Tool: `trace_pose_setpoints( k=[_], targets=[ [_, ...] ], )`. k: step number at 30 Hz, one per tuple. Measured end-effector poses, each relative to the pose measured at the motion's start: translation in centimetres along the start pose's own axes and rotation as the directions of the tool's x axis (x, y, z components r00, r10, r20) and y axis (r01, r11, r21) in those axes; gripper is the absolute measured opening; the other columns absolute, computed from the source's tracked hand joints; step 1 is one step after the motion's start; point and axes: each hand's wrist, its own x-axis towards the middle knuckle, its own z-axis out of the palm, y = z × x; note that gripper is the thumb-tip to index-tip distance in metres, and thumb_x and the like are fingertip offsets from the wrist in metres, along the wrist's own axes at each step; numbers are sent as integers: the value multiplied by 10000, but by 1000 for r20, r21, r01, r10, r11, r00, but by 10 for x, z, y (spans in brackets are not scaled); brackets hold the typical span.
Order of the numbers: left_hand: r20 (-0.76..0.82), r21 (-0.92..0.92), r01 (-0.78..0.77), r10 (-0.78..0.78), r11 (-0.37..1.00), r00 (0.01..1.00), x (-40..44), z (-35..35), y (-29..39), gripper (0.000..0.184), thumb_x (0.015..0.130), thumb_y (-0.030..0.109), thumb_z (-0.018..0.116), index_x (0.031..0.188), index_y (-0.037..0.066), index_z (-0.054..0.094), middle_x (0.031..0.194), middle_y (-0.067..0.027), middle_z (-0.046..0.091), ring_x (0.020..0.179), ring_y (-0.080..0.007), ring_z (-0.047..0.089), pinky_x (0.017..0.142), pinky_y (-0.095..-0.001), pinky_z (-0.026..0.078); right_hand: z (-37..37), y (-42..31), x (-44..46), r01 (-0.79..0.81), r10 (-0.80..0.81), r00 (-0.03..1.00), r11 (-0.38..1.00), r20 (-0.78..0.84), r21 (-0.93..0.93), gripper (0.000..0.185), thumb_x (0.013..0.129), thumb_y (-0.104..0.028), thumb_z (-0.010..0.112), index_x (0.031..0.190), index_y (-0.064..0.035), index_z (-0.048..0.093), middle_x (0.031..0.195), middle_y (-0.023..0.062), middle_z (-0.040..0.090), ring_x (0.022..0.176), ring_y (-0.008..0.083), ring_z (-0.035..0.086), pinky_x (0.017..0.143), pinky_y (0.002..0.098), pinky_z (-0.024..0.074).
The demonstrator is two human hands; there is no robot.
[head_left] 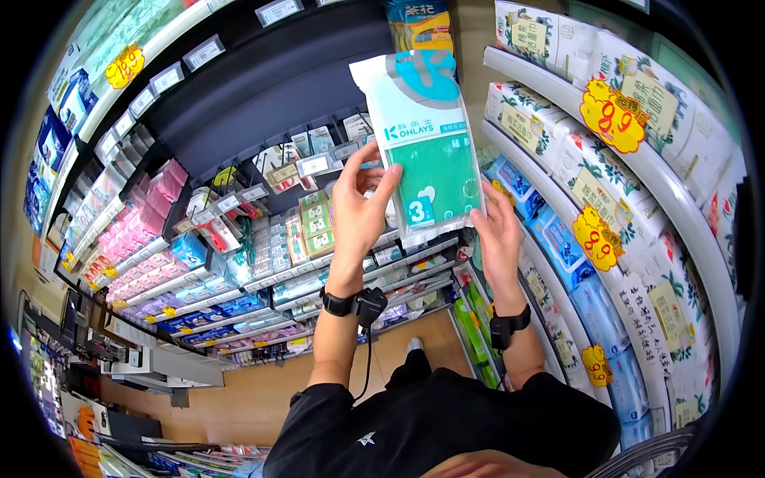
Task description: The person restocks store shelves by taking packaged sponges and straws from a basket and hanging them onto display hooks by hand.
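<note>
A clear-and-white plastic pack of green sponge cloths (434,177), printed "KOHLAYS" and "3", is held up in front of the shelves, tilted slightly. My left hand (362,203) grips its left edge, thumb on the front and fingers behind. At the lower right corner, my right hand (498,231) pinches the pack between thumb and fingers. Both wrists wear black straps, the left one with a small device and a cable. Behind the pack's top hangs a yellow and blue package (420,25).
To the right, curved shelves hold white tissue packs (594,171) and blue wipe packs (558,243), with yellow price tags (612,115). On the left are shelves of pink packs (131,247). Hanging goods (279,167) line the dark back panel (271,95). Tiled floor (307,370) lies below.
</note>
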Motion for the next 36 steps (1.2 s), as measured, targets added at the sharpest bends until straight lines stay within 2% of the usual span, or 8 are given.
trace_pose_setpoints(
  k=[5,10,20,23,36],
  targets=[
    [17,24,-67,66,997,998,51,0,-26,448,941,62,709,1356,-43,577,1170,-67,666,876,-65,628,731,-216,502,5,23,45,-5,5,1000,1000,-6,-2,464,974,10,593,1418,47,464,1258,165,668,1191,179,606,1055,321,435],
    [33,49,-135,134,990,990,105,-4,-50,452,938,68,711,1352,-54,577,1164,-114,669,919,-106,666,795,-234,527,14,46,99,57,-56,998,998,-16,24,464,970,14,593,1415,47,467,1260,170,671,1178,177,614,1042,321,451],
    [54,75,-165,162,983,985,203,-10,-70,456,927,111,738,1335,-40,602,1142,-119,670,907,-102,664,762,-233,523,33,84,198,152,-151,988,988,-42,37,473,971,32,583,1428,48,463,1258,173,671,1169,178,617,1035,323,453],
    [39,45,-242,240,969,970,222,-8,-78,448,896,101,749,1304,-33,624,1107,-106,666,830,-106,638,709,-243,521,35,94,216,194,-192,980,980,-46,51,475,970,31,585,1429,48,462,1262,177,668,1172,183,616,1034,326,455],
    [26,79,-265,264,961,964,260,-8,-95,452,887,114,758,1291,-41,625,1077,-109,678,829,-113,636,705,-250,523,40,114,256,225,-221,973,972,-64,64,470,976,20,583,1430,54,469,1296,186,644,1185,180,608,1028,323,457]
  ],
)
